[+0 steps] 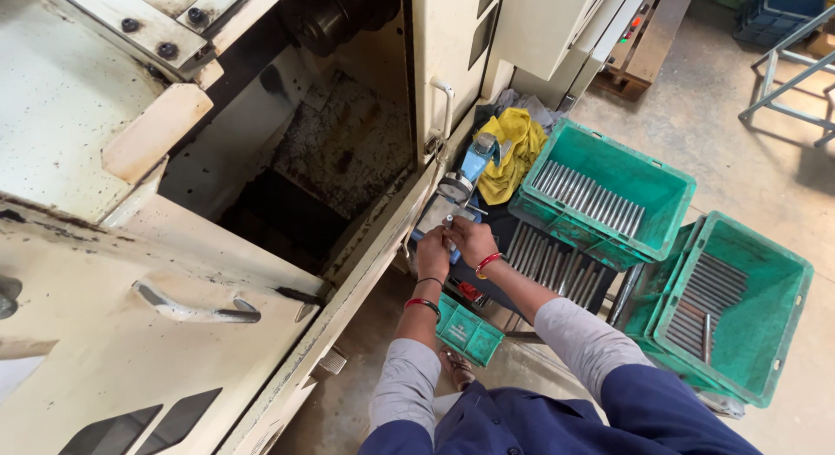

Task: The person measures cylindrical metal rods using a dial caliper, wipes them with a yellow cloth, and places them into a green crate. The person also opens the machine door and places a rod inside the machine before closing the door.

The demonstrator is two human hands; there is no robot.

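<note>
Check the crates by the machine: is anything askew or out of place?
Yes. The far right green crate sits tilted on its side, its rods held only by the slope. A yellow rag lies bunched behind the upright crate.

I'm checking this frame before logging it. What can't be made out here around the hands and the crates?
Head view:
- What the left hand and right hand pinch: a small metal piece, too small to identify.
- Dial gauge: face too small to make out.
- Black tray of rods: far end hidden under the green crate.
- Machine interior: lost in shadow.
</note>
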